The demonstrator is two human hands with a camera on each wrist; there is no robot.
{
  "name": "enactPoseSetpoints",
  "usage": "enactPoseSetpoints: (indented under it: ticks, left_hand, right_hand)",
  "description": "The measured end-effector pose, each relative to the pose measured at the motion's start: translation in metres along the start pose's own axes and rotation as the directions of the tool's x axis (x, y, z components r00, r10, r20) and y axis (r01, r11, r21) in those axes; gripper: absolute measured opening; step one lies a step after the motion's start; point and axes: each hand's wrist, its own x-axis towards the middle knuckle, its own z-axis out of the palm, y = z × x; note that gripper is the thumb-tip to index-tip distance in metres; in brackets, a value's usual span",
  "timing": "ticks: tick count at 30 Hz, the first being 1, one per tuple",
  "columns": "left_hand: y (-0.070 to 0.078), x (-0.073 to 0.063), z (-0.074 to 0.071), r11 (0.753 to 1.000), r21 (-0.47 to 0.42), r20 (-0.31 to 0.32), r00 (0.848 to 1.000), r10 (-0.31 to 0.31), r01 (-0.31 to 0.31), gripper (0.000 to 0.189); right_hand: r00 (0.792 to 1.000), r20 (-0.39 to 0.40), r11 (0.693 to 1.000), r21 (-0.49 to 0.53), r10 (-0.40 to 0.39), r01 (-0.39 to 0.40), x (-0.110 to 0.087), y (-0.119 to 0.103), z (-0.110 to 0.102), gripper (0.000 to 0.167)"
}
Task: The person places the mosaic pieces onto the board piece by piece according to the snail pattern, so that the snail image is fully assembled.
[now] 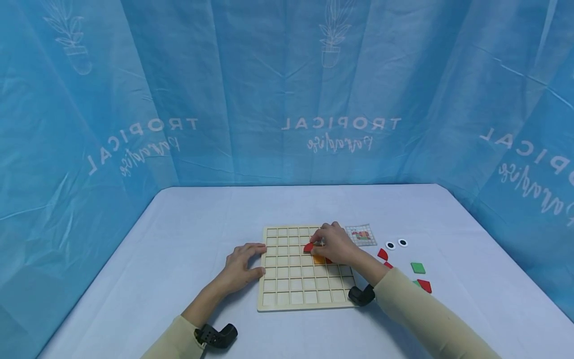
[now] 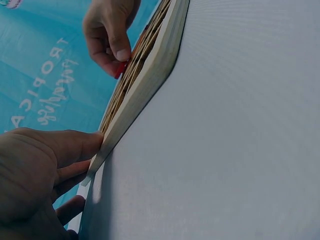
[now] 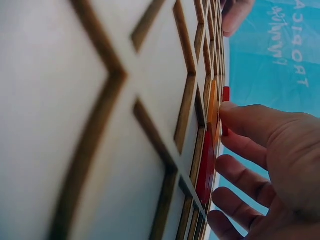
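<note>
The right hand (image 1: 334, 244) pinches a red piece (image 1: 308, 248) between thumb and fingers over the upper middle of the grid board (image 1: 269, 299), near an orange piece (image 1: 319, 260) and another red one already set in it. The left hand (image 1: 242, 267), fingers spread, touches the board's left edge. The right forearm (image 1: 369, 267) blocks part of the board's right side; beyond lie a picture card (image 1: 364, 239), 2 eye discs (image 1: 390, 246), a green square (image 1: 418, 268) and more red pieces (image 1: 424, 285) on the desk (image 1: 202, 214).
</note>
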Motion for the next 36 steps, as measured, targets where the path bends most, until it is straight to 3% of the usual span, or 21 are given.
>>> enactPoseSetpoints:
  ticks: [6, 27, 36]
  left_hand:
    - [-0.0008, -0.0001, 0.0005, 1.0, -0.004, 0.0, 1.0, 0.006, -0.006, 0.047]
    - [-0.0021, 0.0001, 0.0003, 1.0, -0.001, 0.0, 1.0, 0.013, -0.013, 0.047]
    - [-0.0011, -0.0002, -0.0004, 1.0, 0.0, 0.008, 1.0, -0.008, 0.008, 0.047]
  right_hand:
    - [0.999, -0.017, 0.999, 0.015, -0.029, 0.03, 0.0019, -0.0017, 0.0023, 0.016]
    - [1.0, 0.018, 1.0, -0.021, -0.02, 0.021, 0.0025, -0.0035, 0.0047, 0.017]
    - [0.999, 0.015, 0.999, -0.022, -0.033, 0.033, 0.002, -0.0043, 0.0047, 0.017]
